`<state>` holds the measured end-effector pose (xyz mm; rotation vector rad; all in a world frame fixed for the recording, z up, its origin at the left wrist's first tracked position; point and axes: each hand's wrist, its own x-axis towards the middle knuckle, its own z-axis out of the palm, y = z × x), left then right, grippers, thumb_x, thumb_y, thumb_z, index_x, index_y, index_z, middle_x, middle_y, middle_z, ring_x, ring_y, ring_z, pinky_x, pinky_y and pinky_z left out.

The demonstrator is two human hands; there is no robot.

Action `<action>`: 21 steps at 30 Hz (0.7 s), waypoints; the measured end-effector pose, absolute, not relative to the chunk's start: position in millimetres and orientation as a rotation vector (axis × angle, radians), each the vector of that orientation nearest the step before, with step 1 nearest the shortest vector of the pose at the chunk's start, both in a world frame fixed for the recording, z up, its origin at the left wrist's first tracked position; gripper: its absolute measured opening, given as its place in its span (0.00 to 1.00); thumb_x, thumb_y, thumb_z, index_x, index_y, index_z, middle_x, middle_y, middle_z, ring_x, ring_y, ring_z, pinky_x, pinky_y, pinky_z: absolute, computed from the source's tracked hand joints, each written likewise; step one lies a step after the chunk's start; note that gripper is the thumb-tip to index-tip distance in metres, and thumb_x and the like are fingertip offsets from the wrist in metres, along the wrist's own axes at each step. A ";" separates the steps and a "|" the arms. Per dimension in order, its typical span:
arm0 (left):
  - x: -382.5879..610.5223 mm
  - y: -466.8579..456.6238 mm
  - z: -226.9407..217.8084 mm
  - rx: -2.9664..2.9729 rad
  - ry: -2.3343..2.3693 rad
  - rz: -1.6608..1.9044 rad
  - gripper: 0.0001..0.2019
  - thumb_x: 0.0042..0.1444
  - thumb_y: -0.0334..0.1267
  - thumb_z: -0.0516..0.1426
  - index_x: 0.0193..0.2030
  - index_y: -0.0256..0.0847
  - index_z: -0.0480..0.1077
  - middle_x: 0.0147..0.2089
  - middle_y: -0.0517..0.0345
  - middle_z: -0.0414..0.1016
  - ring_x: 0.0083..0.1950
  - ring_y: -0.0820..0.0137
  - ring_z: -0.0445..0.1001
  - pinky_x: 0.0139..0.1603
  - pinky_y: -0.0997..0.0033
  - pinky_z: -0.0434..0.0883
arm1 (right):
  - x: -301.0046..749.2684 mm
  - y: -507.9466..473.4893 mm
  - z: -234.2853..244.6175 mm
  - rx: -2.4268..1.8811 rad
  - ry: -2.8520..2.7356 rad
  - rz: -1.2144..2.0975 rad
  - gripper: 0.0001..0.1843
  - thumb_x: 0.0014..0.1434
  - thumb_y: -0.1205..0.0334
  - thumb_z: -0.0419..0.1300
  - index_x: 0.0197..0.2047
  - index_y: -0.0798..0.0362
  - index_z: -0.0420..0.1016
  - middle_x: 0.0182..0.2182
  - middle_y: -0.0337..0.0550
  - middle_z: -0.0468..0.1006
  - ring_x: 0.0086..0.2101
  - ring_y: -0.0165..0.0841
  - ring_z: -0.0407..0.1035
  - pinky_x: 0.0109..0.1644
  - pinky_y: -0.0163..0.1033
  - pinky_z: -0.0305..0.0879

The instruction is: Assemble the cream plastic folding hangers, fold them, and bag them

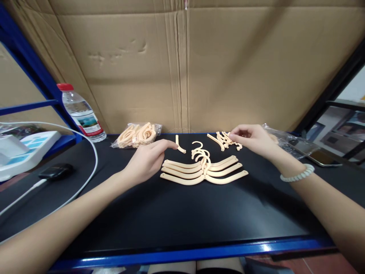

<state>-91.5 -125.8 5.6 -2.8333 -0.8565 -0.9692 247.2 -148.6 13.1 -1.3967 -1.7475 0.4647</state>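
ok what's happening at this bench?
A person sits at a black table with a stack of beige hangers in the middle. The right hand pinches at a small pile of hanger pieces. The left hand rests beside the stack, its fingertips near a loose piece.

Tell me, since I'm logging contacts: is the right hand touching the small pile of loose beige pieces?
Touching. The head view shows the right hand with its fingertips pinched onto the loose beige pieces, no gap between them.

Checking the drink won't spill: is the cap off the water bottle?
No, the water bottle stands upright at the table's back left with its red cap on.
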 end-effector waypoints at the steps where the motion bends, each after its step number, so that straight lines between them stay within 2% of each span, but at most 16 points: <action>1: -91.8 -125.9 5.8 -2.847 -0.880 -0.946 0.20 0.56 0.22 0.43 0.48 0.39 0.70 0.43 0.56 0.80 0.43 0.70 0.78 0.45 0.71 0.72 | 246.5 -148.8 13.3 -1.394 -1.671 0.512 0.14 0.53 0.48 0.64 0.31 0.52 0.74 0.28 0.44 0.76 0.28 0.33 0.67 0.32 0.40 0.60; 3: -92.3 -126.3 5.7 -2.903 -0.938 -0.913 0.20 0.54 0.22 0.43 0.46 0.39 0.70 0.38 0.59 0.80 0.33 0.73 0.77 0.39 0.73 0.72 | 245.9 -148.8 13.5 -1.366 -1.547 0.574 0.14 0.51 0.49 0.65 0.30 0.51 0.74 0.27 0.43 0.75 0.28 0.33 0.66 0.32 0.40 0.61; 6: -92.6 -126.1 4.1 -2.999 -1.039 -0.967 0.18 0.54 0.23 0.43 0.45 0.40 0.68 0.40 0.60 0.79 0.25 0.77 0.75 0.34 0.75 0.72 | 247.1 -147.7 12.7 -1.251 -1.440 0.643 0.13 0.50 0.51 0.67 0.28 0.51 0.73 0.26 0.42 0.72 0.28 0.31 0.64 0.34 0.40 0.62; 9: -92.7 -125.0 2.7 -3.011 -1.100 -1.075 0.16 0.55 0.25 0.44 0.44 0.40 0.67 0.43 0.58 0.78 0.27 0.76 0.77 0.33 0.75 0.73 | 249.4 -145.9 11.7 -1.178 -1.380 0.708 0.13 0.49 0.51 0.66 0.28 0.51 0.72 0.26 0.41 0.70 0.29 0.31 0.64 0.35 0.40 0.63; 21: -91.1 -121.1 2.3 -2.906 -1.327 -1.281 0.10 0.57 0.33 0.50 0.43 0.37 0.70 0.40 0.53 0.79 0.31 0.70 0.79 0.33 0.71 0.74 | 251.1 -143.4 9.4 -1.197 -1.317 0.718 0.13 0.48 0.51 0.66 0.26 0.51 0.71 0.26 0.43 0.68 0.28 0.32 0.62 0.34 0.41 0.63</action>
